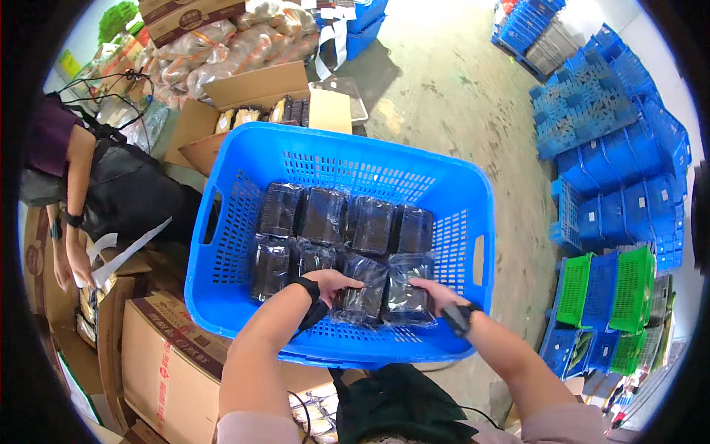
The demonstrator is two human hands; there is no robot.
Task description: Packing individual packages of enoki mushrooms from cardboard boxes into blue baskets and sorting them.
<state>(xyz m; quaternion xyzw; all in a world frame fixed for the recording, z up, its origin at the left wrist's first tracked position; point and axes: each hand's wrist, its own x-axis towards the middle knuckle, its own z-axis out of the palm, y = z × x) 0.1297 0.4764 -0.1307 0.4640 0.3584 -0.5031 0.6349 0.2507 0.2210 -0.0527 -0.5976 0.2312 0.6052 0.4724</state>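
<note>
A large blue plastic basket (344,141) with slotted walls stands before me. Inside lie two rows of black packs in clear plastic wrap, such as one in the far row (324,213). My left hand (333,284) grips the left side of a wrapped pack (363,288) in the near row, its thumb on top. Beside that, the rightmost near pack (409,291) has my right hand (438,297) at its right side, thumb over the edge. The fingers below both packs' tops are hidden.
An open carton (252,86) of packs stands behind the basket. At left, another person's hand (80,263) holds white strips over an open carton. A taped carton (172,361) sits at lower left. Blue crates (604,150) and green crates (632,288) are stacked at right.
</note>
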